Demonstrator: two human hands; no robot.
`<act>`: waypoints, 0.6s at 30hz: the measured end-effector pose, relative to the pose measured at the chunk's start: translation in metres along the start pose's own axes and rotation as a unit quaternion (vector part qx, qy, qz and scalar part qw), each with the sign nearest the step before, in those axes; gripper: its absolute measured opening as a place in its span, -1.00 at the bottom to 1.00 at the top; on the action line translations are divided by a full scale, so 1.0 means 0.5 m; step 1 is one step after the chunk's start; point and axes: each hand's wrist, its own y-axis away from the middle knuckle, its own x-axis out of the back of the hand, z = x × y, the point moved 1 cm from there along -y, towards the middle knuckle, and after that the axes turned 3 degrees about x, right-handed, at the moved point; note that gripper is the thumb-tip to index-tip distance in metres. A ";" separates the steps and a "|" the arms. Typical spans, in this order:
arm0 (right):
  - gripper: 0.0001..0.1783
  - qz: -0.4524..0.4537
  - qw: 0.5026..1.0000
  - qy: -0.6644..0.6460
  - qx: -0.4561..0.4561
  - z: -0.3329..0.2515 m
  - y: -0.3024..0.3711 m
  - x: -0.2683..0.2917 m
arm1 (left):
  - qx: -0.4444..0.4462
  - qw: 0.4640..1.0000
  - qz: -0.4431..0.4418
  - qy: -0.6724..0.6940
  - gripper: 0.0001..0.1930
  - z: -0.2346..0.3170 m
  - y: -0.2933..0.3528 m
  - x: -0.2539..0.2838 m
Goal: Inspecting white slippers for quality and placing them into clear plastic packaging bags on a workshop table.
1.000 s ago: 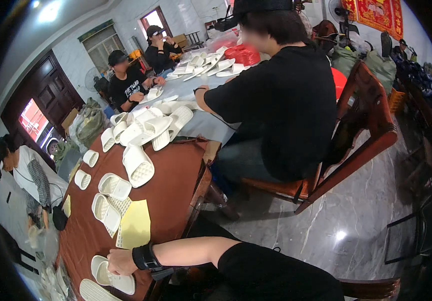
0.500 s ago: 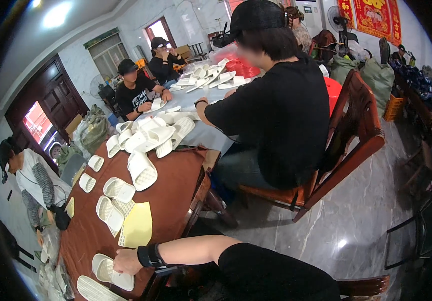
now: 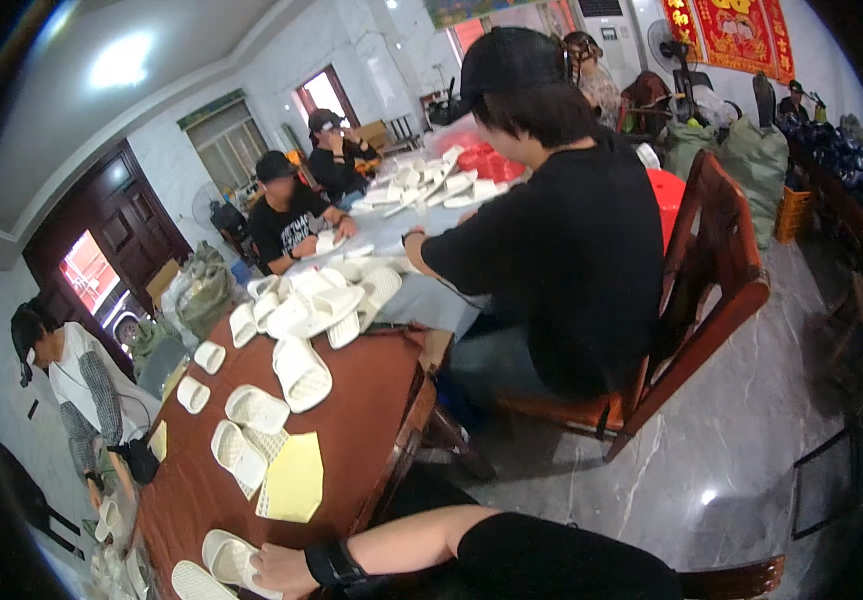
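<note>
At the near end of the brown-covered table (image 3: 366, 400), my right hand (image 3: 284, 571) is closed at the edge of a white slipper (image 3: 226, 553), with its fingertips partly hidden. Beside that slipper, a second white slipper (image 3: 198, 582) is cut off by the lower edge. My left hand is out of view. Farther up the table, two white slippers (image 3: 257, 408) rest partly over a gridded white piece, which touches a yellow sheet (image 3: 294, 480). Another slipper (image 3: 301, 373) lies beyond them, next to a heap of white slippers (image 3: 316, 300).
A person in black (image 3: 571, 250) sits on a wooden chair (image 3: 696, 300) to the right of the table. Another person (image 3: 81, 370) bends at the left edge. Two people sit at the far side. Stuffed sacks (image 3: 756, 165) stand at back right.
The whole view has shifted, so the table sits lower and farther right. My right hand stays at the same slipper. The person at the left now has a white slipper near their hands.
</note>
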 end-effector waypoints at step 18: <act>-0.82 0.133 0.969 -0.137 -0.159 0.028 0.064 0.046 | 0.164 0.502 -0.254 0.810 -0.28 -0.004 -0.003 -0.027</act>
